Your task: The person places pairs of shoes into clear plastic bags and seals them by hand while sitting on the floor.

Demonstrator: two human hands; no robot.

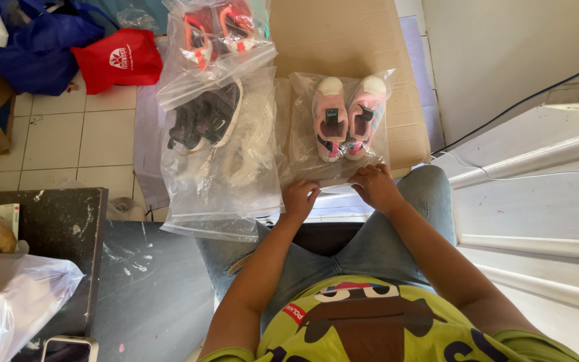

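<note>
1. At the far left a blue bag (pixel 31 47) is cut off by the frame's top and left edges; its contents cannot be made out. A red pouch (pixel 116 59) lies against it on the tiled floor (pixel 78 137).
2. At the lower left a clear plastic bag (pixel 8 302) rests on a dark, paint-flecked surface (pixel 68 228); what it holds is hard to tell.
3. A large clear bag (pixel 219 167) holds black shoes (pixel 199 121) and something white, blurred by the plastic. Beyond it, a second bag holds orange-red shoes (pixel 216 27), partly cut off by the top edge.
4. The left hand (pixel 299 199) lies palm down with fingers curled onto the near edge of the small clear bag (pixel 340 124); whether it pinches the plastic cannot be told.
5. That small clear bag holds a pair of pink shoes (pixel 346 117) with white toes, side by side, toes pointing away. It lies on a flattened cardboard box (pixel 343 37), just beyond the person's knees.
6. The right hand (pixel 374 184) rests on the same near edge, knuckles up, fingers tucked under and hidden; its grip is unclear. Both forearms reach forward over the jeans.
</note>
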